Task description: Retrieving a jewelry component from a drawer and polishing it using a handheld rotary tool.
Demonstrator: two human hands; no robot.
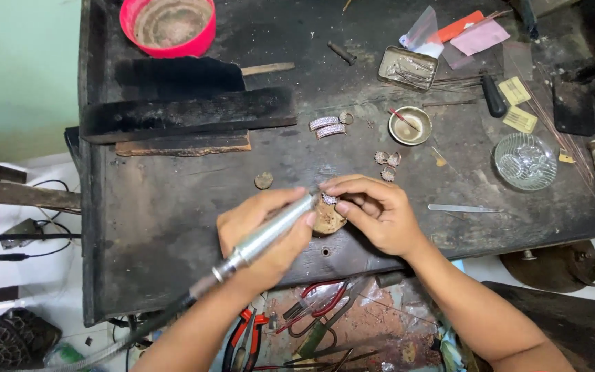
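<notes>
At the tabletop's (173, 227) lower edge, bare surface lies left of both hands. The left hand (263, 234) is clamped on a silver rotary handpiece (273, 231); the right hand (373, 213) pinches a small jewelled piece (329, 199) at its tip, centre frame.

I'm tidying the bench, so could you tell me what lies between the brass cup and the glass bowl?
In the head view, only bare dark bench separates the brass cup and glass bowl.

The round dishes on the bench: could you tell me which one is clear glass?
The clear glass dish at the right, faceted and see-through. The red bowl is opaque plastic at the far left; the small brass dish is metal.
</notes>
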